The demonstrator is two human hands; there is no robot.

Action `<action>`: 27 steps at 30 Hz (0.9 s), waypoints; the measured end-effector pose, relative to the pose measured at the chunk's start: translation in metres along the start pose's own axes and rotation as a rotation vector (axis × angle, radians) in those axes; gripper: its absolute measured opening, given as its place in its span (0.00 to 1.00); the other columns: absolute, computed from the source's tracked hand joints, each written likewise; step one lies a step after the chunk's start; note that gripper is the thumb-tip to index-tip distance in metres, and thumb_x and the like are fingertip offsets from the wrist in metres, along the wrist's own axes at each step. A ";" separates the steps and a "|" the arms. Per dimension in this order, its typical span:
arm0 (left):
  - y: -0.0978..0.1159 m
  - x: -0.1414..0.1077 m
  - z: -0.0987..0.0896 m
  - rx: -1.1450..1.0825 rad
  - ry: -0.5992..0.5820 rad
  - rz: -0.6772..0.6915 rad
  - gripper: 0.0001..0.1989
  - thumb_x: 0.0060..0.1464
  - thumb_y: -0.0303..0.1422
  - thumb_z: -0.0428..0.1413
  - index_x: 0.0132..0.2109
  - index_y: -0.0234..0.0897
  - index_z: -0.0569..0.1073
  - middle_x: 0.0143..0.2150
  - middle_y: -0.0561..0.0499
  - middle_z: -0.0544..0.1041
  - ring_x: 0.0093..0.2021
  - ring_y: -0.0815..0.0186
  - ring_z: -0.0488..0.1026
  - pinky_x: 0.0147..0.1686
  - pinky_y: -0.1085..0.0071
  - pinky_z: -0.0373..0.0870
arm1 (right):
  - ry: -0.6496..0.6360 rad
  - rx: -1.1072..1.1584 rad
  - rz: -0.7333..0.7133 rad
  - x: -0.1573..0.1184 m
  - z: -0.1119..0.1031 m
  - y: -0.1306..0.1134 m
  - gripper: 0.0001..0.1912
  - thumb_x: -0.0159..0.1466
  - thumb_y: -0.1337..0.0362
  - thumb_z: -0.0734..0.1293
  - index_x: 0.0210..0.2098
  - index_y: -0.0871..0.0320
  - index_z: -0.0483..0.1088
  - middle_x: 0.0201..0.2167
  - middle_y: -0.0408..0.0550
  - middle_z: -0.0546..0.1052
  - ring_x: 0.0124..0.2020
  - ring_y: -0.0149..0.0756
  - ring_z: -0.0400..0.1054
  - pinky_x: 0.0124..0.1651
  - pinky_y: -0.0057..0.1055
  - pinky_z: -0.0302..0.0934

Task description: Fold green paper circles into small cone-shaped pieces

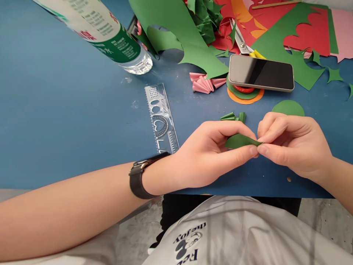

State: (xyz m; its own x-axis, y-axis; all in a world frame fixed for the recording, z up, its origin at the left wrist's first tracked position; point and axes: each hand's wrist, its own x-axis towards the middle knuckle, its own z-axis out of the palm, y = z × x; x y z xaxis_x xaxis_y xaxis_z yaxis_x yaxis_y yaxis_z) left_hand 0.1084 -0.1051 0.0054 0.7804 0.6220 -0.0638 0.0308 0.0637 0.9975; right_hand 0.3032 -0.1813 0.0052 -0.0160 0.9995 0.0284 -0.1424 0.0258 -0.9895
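A piece of green paper point(240, 141), folded or curled, is pinched between both hands above the front edge of the blue table. My left hand point(217, 152) wears a black watch and grips the paper between thumb and fingers. At its right tip, my right hand point(295, 143) pinches it with thumb and forefinger, the fingertips of the two hands meeting. Just behind them lie small rolled green paper cones point(234, 117). Past my right hand, a green paper circle point(288, 108) lies partly covered.
A clear stencil ruler point(161, 117) lies left of my hands. Behind it a water bottle point(121, 44) lies tilted in view. Farther back are pink paper cones point(204, 84), a phone point(261, 73) on paper discs, scissors point(241, 43) and cut paper scraps point(309, 33).
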 end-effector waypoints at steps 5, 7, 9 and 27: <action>0.001 0.004 -0.006 0.227 -0.082 0.202 0.04 0.60 0.30 0.64 0.36 0.41 0.82 0.33 0.49 0.84 0.33 0.63 0.77 0.35 0.68 0.74 | -0.068 -0.044 -0.038 -0.001 -0.001 -0.001 0.13 0.54 0.65 0.85 0.24 0.50 0.78 0.25 0.40 0.75 0.27 0.31 0.68 0.29 0.33 0.66; 0.000 0.006 -0.007 0.264 -0.111 0.270 0.06 0.60 0.29 0.62 0.36 0.43 0.82 0.33 0.48 0.85 0.32 0.62 0.78 0.37 0.66 0.75 | -0.081 -0.064 -0.053 -0.002 -0.001 -0.001 0.14 0.54 0.67 0.85 0.24 0.51 0.77 0.25 0.39 0.74 0.27 0.30 0.68 0.29 0.33 0.65; -0.001 0.007 -0.008 0.288 -0.086 0.312 0.06 0.61 0.28 0.62 0.36 0.43 0.82 0.32 0.49 0.85 0.32 0.63 0.77 0.36 0.66 0.75 | -0.064 -0.075 -0.072 -0.003 -0.001 -0.001 0.14 0.55 0.69 0.84 0.24 0.51 0.77 0.26 0.39 0.74 0.27 0.29 0.68 0.29 0.32 0.65; -0.001 0.006 -0.005 -0.055 -0.116 0.025 0.04 0.58 0.27 0.68 0.35 0.38 0.81 0.29 0.53 0.81 0.30 0.68 0.75 0.32 0.73 0.73 | -0.073 -0.143 -0.142 -0.001 -0.006 -0.006 0.09 0.57 0.67 0.83 0.34 0.47 0.86 0.33 0.44 0.82 0.30 0.33 0.73 0.29 0.32 0.73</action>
State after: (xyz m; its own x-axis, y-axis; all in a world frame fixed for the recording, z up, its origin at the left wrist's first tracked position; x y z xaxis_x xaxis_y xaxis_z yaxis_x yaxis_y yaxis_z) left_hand 0.1093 -0.0974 0.0040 0.8474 0.5300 -0.0321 -0.0213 0.0944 0.9953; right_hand 0.3103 -0.1821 0.0098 -0.0781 0.9817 0.1740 -0.0069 0.1740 -0.9847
